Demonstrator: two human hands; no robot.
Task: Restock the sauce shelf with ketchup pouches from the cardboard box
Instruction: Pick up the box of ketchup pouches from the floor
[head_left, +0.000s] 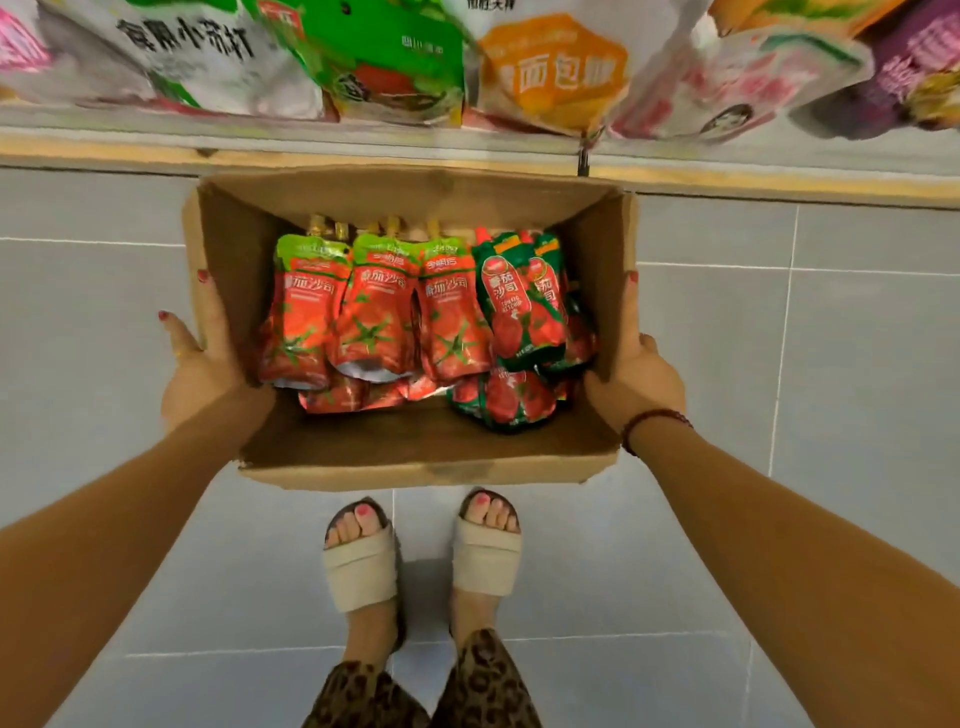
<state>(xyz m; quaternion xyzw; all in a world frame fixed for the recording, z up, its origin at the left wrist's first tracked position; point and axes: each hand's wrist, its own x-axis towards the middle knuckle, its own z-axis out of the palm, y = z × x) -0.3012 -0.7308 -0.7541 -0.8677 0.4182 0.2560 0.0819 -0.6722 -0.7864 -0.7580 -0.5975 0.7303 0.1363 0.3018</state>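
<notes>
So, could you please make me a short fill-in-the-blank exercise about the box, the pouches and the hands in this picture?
1. The left hand and the right hand press on opposite side walls of the cardboard box, whose top is ____.
2. The light-green-topped pouches lie nearer the ____ hand.
3. The dark green pouches lie nearer the box's ____ wall.
4. The grey floor is covered with ____.
Missing words: open; left; right; tiles.

Red-painted nails (203, 276); dark red bead bracelet (655, 415) on right wrist; beige open-toe sandals (361, 569); leopard-print trousers (483, 686).
</notes>
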